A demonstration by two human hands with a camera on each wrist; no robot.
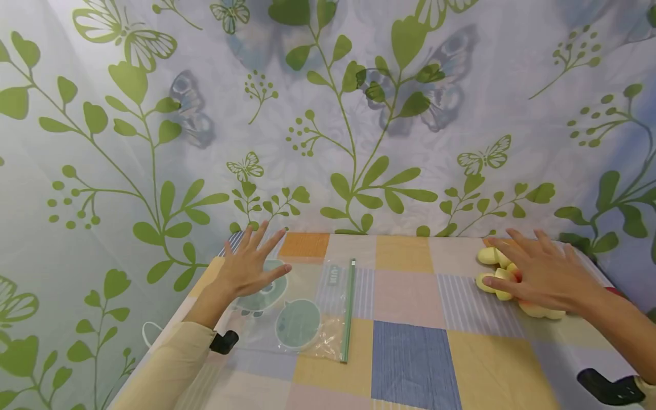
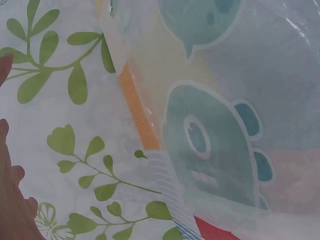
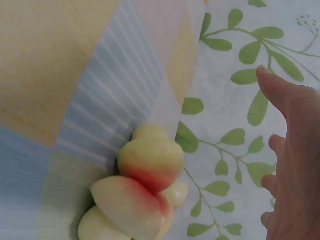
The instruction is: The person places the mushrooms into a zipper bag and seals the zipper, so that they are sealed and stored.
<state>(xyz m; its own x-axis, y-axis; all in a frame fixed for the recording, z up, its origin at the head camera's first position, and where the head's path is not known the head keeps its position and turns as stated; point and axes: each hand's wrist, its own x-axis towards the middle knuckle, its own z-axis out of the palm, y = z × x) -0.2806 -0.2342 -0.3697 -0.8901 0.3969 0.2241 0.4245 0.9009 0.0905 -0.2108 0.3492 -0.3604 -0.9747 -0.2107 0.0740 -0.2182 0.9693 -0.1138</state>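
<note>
A: Item one, left hand [image 1: 251, 270]?
B: Raised over the far left part of the bag, fingers spread, grasping nothing. Sleeve [image 1: 169, 359] light-coloured; black strap [image 1: 224, 343] at the wrist.
A: Item two, the bag [image 1: 298, 324]?
B: Clear plastic, printed with green cartoon shapes. Lies flat on the left side of the cloth [image 1: 415, 364], green closing strip [image 1: 348, 313] along its right edge.
A: Item three, right hand [image 1: 545, 273]?
B: Above the yellow pieces, fingers extended, nothing gripped. The right wrist view shows it apart from them.
A: Item four, the yellow pieces [image 3: 150, 160]?
B: Rounded, pale yellow with red blush, several, heaped touching one another at the far right of the cloth. Exact count cannot be told; some are hidden.
A: Surroundings?
B: Cloth in patchwork squares, blue, yellow, pink and striped. Behind it, a pale curtain [image 1: 328, 171] with green leaves and butterflies.
</note>
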